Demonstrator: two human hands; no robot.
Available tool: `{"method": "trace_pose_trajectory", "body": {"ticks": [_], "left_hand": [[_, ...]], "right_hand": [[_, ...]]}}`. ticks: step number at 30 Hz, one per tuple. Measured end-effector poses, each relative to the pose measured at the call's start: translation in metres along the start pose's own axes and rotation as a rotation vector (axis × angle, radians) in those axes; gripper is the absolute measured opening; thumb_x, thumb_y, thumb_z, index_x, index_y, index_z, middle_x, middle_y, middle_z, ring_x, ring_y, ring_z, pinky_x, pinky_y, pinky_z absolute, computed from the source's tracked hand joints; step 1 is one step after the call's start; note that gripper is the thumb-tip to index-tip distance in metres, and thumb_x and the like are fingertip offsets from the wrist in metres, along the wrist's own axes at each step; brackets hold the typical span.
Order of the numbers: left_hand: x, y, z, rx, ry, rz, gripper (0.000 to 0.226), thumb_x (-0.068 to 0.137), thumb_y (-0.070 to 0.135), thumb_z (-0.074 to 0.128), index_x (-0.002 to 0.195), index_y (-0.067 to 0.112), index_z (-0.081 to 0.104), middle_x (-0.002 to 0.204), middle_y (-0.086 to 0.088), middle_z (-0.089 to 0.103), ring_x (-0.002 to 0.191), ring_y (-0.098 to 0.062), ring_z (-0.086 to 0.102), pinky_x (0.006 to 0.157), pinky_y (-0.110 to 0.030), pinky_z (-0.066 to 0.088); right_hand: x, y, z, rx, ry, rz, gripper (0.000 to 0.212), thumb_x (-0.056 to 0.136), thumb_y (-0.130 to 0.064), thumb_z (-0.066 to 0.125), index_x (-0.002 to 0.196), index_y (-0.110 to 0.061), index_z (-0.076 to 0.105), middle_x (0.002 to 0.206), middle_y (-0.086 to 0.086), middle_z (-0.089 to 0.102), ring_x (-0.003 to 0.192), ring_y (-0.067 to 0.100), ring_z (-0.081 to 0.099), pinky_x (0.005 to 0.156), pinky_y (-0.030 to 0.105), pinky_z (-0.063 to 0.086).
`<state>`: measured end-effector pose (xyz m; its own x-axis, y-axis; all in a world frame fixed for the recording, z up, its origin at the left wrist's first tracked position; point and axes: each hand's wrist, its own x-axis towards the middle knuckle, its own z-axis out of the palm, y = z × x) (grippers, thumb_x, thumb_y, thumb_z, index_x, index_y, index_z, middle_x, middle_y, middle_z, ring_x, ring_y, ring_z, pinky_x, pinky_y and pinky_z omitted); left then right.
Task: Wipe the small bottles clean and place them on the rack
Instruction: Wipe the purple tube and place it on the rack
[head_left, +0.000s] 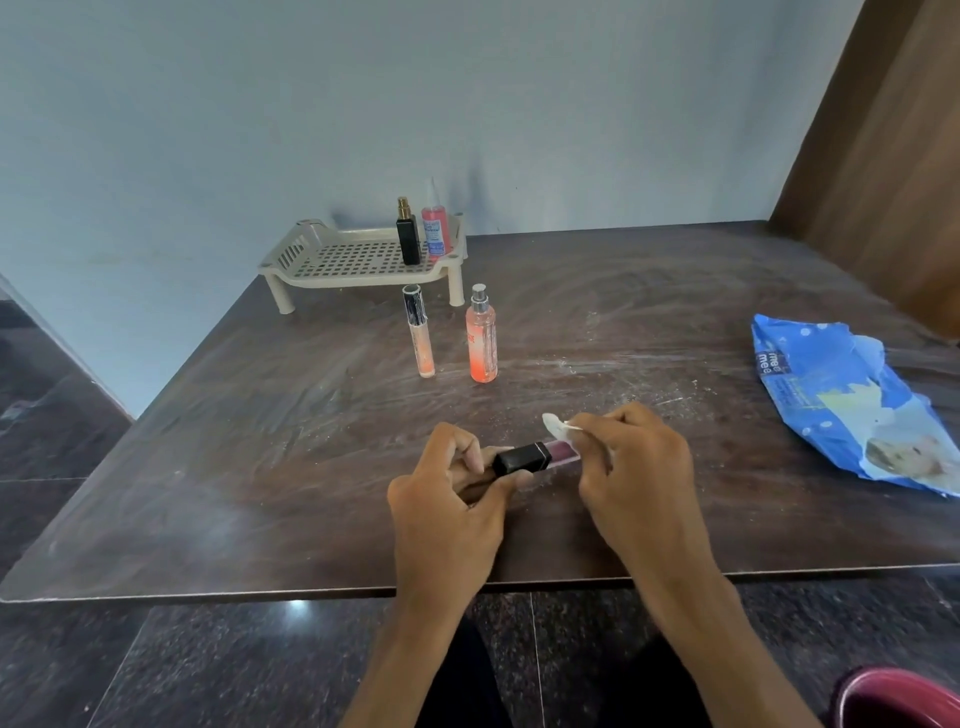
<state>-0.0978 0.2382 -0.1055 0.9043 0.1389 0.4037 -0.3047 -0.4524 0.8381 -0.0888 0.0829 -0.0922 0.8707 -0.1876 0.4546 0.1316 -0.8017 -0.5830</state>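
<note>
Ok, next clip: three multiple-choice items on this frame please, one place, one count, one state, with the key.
1. How many bottles stand on the rack? A) one B) two C) four
2. Where does the blue wipes packet lie? A) right side of the table B) left side of it C) on the rack
3. What does the right hand hold? A) nothing B) a white wipe C) a brush
Key: B, a black bottle and a red bottle stand there; A, it lies right of the right hand; B, its fingers pinch that wipe.
</note>
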Motion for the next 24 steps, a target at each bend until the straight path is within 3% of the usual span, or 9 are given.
{"method": "trace_pose_trajectory", "body": {"ticks": [3, 6, 10, 13, 15, 18, 21, 24], "left_hand": [[0.0, -0.002, 0.001, 0.001, 0.003, -0.016, 0.044, 0.07, 0.017, 0.09, 0.074, 0.023, 0.046, 0.071, 0.014, 0.073, 0.075, 0.011, 0.07, 0.072, -0.021, 0.056], [0.001, -0.003, 0.003, -0.03, -0.004, -0.018, 0.035, 0.075, 0.004, 0.085, 0.074, 0.018, 0.052, 0.068, 0.007, 0.071, 0.063, -0.004, 0.07, 0.058, -0.02, 0.057], [0.0, -0.004, 0.003, -0.03, 0.003, 0.014, 0.028, 0.079, 0.002, 0.08, 0.074, 0.012, 0.054, 0.065, 0.001, 0.067, 0.057, -0.019, 0.067, 0.053, -0.032, 0.055], [-0.001, -0.001, 0.002, -0.046, -0.006, -0.018, 0.037, 0.073, 0.007, 0.086, 0.073, 0.015, 0.05, 0.065, 0.0, 0.07, 0.068, -0.002, 0.071, 0.06, -0.014, 0.055], [-0.001, -0.002, 0.003, -0.024, 0.002, 0.003, 0.044, 0.07, 0.013, 0.089, 0.074, 0.021, 0.046, 0.07, 0.008, 0.073, 0.073, 0.008, 0.071, 0.064, -0.009, 0.052], [-0.002, -0.004, 0.002, -0.016, 0.011, 0.018, 0.041, 0.068, 0.017, 0.09, 0.078, 0.026, 0.052, 0.072, 0.016, 0.073, 0.074, 0.009, 0.071, 0.072, -0.015, 0.056], [-0.002, -0.002, 0.003, -0.056, -0.016, -0.021, 0.035, 0.069, 0.016, 0.09, 0.084, 0.031, 0.062, 0.08, 0.022, 0.074, 0.078, 0.007, 0.072, 0.083, -0.032, 0.061], [-0.001, 0.0, 0.003, -0.086, -0.033, -0.041, 0.034, 0.07, 0.015, 0.089, 0.091, 0.033, 0.069, 0.082, 0.022, 0.074, 0.082, 0.008, 0.072, 0.085, -0.028, 0.061]], "right_hand": [[-0.007, -0.014, 0.0, -0.018, -0.018, -0.035, 0.014, 0.088, -0.01, 0.067, 0.099, -0.013, 0.076, 0.077, -0.004, 0.052, 0.06, 0.009, 0.05, 0.051, 0.012, 0.036], [-0.021, -0.04, 0.005, 0.07, -0.076, -0.129, 0.014, 0.087, -0.011, 0.067, 0.098, -0.015, 0.075, 0.08, -0.004, 0.054, 0.063, 0.008, 0.053, 0.052, 0.012, 0.041], [-0.029, -0.047, 0.01, 0.134, -0.075, -0.185, 0.016, 0.088, -0.008, 0.065, 0.099, -0.015, 0.075, 0.082, -0.003, 0.055, 0.068, 0.013, 0.056, 0.055, 0.027, 0.052], [-0.018, -0.026, 0.005, 0.051, -0.044, -0.104, 0.016, 0.087, -0.008, 0.067, 0.101, -0.012, 0.074, 0.081, 0.0, 0.056, 0.064, 0.014, 0.055, 0.054, 0.029, 0.052], [-0.008, -0.012, -0.001, -0.004, -0.025, -0.035, 0.013, 0.089, -0.012, 0.065, 0.097, -0.014, 0.075, 0.08, 0.0, 0.056, 0.064, 0.013, 0.054, 0.055, 0.021, 0.046], [-0.003, -0.002, -0.008, 0.014, -0.035, -0.004, 0.012, 0.092, -0.02, 0.062, 0.094, -0.021, 0.073, 0.08, -0.002, 0.061, 0.069, 0.009, 0.055, 0.061, 0.017, 0.043], [-0.009, -0.005, -0.017, 0.066, -0.05, -0.019, 0.017, 0.093, -0.023, 0.059, 0.104, -0.028, 0.071, 0.079, -0.004, 0.06, 0.069, 0.006, 0.055, 0.059, 0.016, 0.044], [-0.014, -0.008, -0.018, 0.091, -0.055, -0.07, 0.022, 0.092, -0.021, 0.06, 0.11, -0.031, 0.07, 0.076, -0.007, 0.053, 0.064, 0.004, 0.053, 0.06, 0.015, 0.044]]}}
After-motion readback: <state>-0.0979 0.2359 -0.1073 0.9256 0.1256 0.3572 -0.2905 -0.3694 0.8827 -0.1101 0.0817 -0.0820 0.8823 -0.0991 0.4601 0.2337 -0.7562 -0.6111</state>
